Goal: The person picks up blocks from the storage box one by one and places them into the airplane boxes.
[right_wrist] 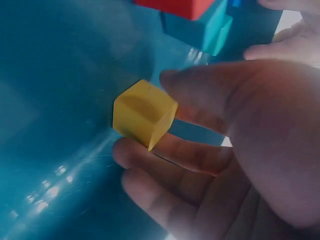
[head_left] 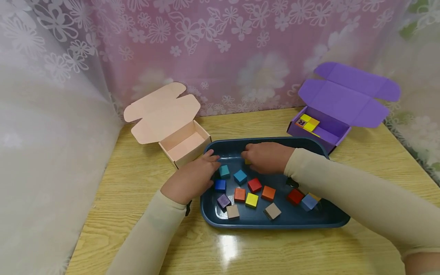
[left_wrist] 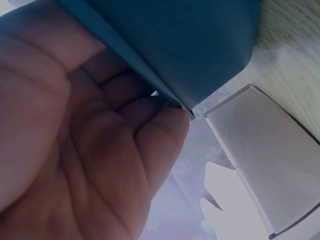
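A dark blue tray [head_left: 275, 226] holds several coloured cubes, among them a red cube [head_left: 254, 185], a bright yellow cube [head_left: 251, 200] and a teal cube [head_left: 224, 171]. My left hand [head_left: 194, 177] grips the tray's left rim with bent fingers; its palm faces the outer wall in the left wrist view. Over the far middle of the tray, my right hand [head_left: 269, 156] pinches a yellow cube [right_wrist: 144, 112] between thumb and fingers. Most of that cube is hidden by the hand in the head view. The right forearm covers part of the tray's right side.
An open peach box [head_left: 192, 151] stands behind the tray at left, its lid raised. At back right is an open purple box [head_left: 330, 141] with yellow blocks [head_left: 311, 124] and one letter-marked block [head_left: 301, 123] inside. A flowered curtain [head_left: 233, 57] hangs behind the wooden table [head_left: 134, 183].
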`<state>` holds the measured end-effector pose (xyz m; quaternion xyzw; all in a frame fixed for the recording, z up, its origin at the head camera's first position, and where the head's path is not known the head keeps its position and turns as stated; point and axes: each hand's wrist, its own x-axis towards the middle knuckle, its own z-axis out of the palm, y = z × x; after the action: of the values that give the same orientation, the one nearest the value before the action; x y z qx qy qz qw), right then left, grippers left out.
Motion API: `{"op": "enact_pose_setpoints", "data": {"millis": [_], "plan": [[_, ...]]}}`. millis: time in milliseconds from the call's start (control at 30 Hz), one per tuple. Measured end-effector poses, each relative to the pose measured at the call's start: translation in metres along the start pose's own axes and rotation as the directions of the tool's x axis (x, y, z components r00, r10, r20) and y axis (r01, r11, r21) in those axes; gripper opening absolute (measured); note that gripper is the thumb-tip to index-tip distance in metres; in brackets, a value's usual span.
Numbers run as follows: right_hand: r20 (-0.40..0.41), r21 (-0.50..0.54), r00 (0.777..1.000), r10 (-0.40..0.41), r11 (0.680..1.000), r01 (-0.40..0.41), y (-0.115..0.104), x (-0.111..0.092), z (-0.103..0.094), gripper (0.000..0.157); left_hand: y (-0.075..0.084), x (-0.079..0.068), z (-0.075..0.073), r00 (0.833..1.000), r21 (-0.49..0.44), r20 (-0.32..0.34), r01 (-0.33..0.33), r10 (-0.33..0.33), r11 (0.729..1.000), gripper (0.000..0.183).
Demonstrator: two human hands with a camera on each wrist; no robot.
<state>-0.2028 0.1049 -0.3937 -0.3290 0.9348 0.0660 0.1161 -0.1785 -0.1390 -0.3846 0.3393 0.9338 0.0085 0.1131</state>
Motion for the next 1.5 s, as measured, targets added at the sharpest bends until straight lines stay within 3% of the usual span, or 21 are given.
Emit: {"op": "enact_pose_setpoints", "data": {"millis": [200,400,533,667,833,1067,1267,1500], "plan": [[-0.029,-0.026,0.999,-0.019,1.0,0.019,0.01,-0.005,0.006,0.042,0.001,0.001,-0.001,1.0,-0.004,0.011,0.009,-0.009,1.0,0.056],[-0.121,0.111,0.992,0.042,0.993,-0.028,0.026,-0.026,-0.01,0.032,0.001,0.002,0.0,1.0,-0.003,0.017,0.005,-0.005,1.0,0.056],[-0.21,0.148,0.972,0.104,0.986,-0.074,0.057,-0.047,-0.028,0.027,0.001,0.002,0.001,1.0,0.002,0.021,0.01,-0.011,1.0,0.055],[-0.239,0.171,0.956,0.17,0.976,-0.131,0.1,-0.069,-0.035,0.025,0.0,0.001,0.001,1.0,-0.003,0.025,0.016,-0.016,1.0,0.055],[-0.201,0.23,0.95,0.24,0.954,-0.192,0.145,-0.087,-0.027,0.026,0.0,0.0,0.0,1.0,0.002,0.012,0.009,-0.009,1.0,0.055],[-0.054,0.267,0.927,0.371,0.9,-0.345,0.186,-0.094,0.003,0.031,0.0,-0.002,0.002,1.0,0.011,-0.023,-0.021,0.021,1.0,0.053],[0.02,0.31,0.913,0.407,0.866,-0.392,0.2,-0.089,0.025,0.013,-0.001,-0.001,0.002,1.0,0.01,-0.011,-0.02,0.02,1.0,0.054],[0.045,0.34,0.911,0.41,0.851,-0.399,0.203,-0.089,0.029,0.018,-0.002,-0.001,0.002,1.0,0.013,-0.019,-0.018,0.019,1.0,0.054]]}}
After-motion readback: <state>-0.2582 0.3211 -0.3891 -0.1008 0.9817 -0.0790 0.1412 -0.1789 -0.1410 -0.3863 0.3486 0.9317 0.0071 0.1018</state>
